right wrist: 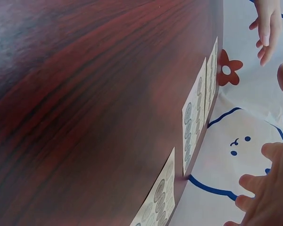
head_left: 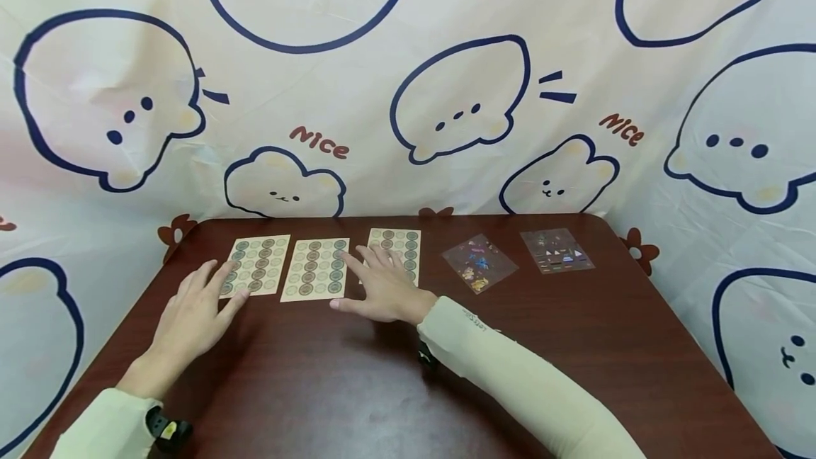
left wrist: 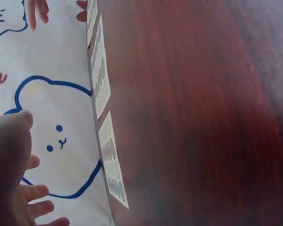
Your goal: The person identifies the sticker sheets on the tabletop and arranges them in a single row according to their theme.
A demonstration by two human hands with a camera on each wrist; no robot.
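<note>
Three cream sheets printed with rows of round coin-like stickers lie side by side at the back of the table: a left sheet (head_left: pixel 263 261), a middle sheet (head_left: pixel 312 271) and a right sheet (head_left: pixel 410 253). My left hand (head_left: pixel 191 314) is held over the left sheet's near corner, fingers spread and nothing in it. Over the right sheet and the gap beside the middle one, my right hand (head_left: pixel 385 292) hovers with its fingers apart, also holding nothing. Both wrist views show the left hand (left wrist: pixel 12 174) and right hand (right wrist: pixel 269 183) raised above the tabletop.
To the right of the cream sheets lie a clear sheet with small colourful stickers (head_left: pixel 479 262) and another clear sheet with small shapes (head_left: pixel 557 250). The dark brown table (head_left: pixel 306 388) ends at a white cartoon-print cloth (head_left: pixel 370 98) behind and at both sides.
</note>
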